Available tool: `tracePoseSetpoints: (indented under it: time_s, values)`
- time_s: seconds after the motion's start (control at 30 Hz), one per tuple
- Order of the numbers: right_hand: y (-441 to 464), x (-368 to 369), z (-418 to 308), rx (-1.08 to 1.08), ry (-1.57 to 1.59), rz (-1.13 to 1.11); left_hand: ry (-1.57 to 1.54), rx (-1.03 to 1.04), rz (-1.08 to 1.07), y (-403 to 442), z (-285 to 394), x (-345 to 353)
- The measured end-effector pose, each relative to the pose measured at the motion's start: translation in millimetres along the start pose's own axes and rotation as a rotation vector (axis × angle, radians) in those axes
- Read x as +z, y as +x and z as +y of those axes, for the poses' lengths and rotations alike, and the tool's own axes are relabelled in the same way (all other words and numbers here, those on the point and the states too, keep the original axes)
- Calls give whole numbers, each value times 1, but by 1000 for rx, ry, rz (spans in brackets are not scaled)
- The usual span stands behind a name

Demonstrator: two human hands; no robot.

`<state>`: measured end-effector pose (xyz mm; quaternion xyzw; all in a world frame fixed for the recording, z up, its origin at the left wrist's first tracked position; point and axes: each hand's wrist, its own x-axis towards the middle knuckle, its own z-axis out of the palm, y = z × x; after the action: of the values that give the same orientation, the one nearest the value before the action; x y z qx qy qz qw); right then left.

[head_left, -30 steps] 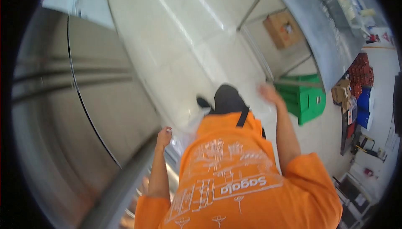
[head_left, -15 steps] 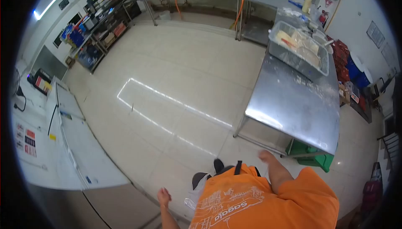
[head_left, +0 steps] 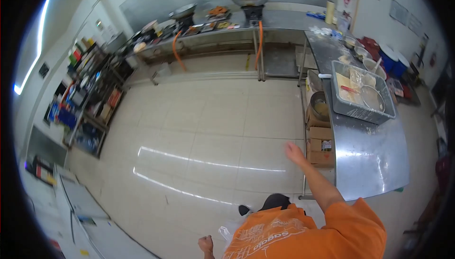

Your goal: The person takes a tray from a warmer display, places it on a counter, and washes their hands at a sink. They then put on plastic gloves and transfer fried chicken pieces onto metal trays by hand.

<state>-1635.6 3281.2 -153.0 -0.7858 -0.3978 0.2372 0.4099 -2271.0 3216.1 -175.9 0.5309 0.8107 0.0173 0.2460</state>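
- Right hand (head_left: 295,152): fingers loosely bent, seemingly empty.
- Left hand (head_left: 205,244): fingers curled; cannot tell if holding anything.
- Tub (head_left: 355,110) beyond right fingers: untouched, powder (head_left: 348,97) inside.

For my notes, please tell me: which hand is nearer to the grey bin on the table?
Right. The right hand is out in front, left of the grey bin and not touching it; the left hand is farther back and farther left.
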Motion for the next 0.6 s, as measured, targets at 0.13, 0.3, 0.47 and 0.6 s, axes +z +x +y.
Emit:
tracePoseSetpoints:
  time_s: [0.13,0.3,0.47,0.6]
  values:
    - [-166,-29,115,610,-812,-593,-175,255,-102,171,140,-62]
    - [-277,-16,130,1274,-520,-640,-402,377,-219,349,327,-72]
    - [-89,4,175,1053,-349,-469,-354,448,-485,411,495,-1]
    - [212,29,232,507,-690,-164,171,575,-754,416,631,40]
